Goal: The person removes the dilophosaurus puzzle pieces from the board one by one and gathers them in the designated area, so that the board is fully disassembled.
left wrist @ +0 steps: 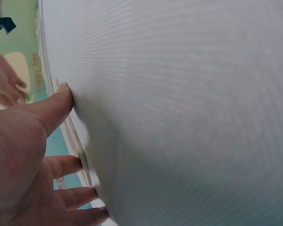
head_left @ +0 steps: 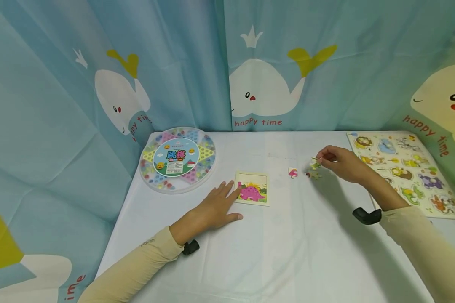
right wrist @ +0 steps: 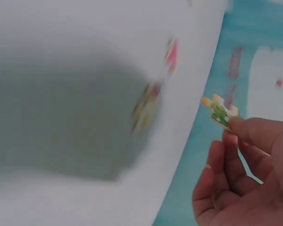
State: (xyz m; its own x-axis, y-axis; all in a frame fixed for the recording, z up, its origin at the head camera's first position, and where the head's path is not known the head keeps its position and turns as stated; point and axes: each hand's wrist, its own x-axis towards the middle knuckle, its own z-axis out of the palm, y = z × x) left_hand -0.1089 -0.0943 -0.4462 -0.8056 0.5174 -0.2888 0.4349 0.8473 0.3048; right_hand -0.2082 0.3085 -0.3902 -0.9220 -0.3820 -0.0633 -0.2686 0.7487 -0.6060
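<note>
A small square jigsaw puzzle tray [head_left: 255,178] with a pink dinosaur picture lies on the white table; the upper part of its picture area is bare. My left hand [head_left: 215,208] reaches to its left side with fingers spread, a fingertip over the picture. In the left wrist view that hand [left wrist: 23,155] has its fingers mostly extended. My right hand [head_left: 338,163] is raised above the table and pinches a puzzle piece [right wrist: 219,113] with green and yellow on it between thumb and finger. Below it lie loose pieces [head_left: 315,175], and a pink piece [head_left: 293,172] sits between them and the tray.
A round Chinese checkers box [head_left: 148,182] with coloured beads stands at the back left. At the back right lies a large animal puzzle board [head_left: 453,213], partly behind my right forearm. A blue whale-print curtain [head_left: 197,63] hangs along the table's back and sides.
</note>
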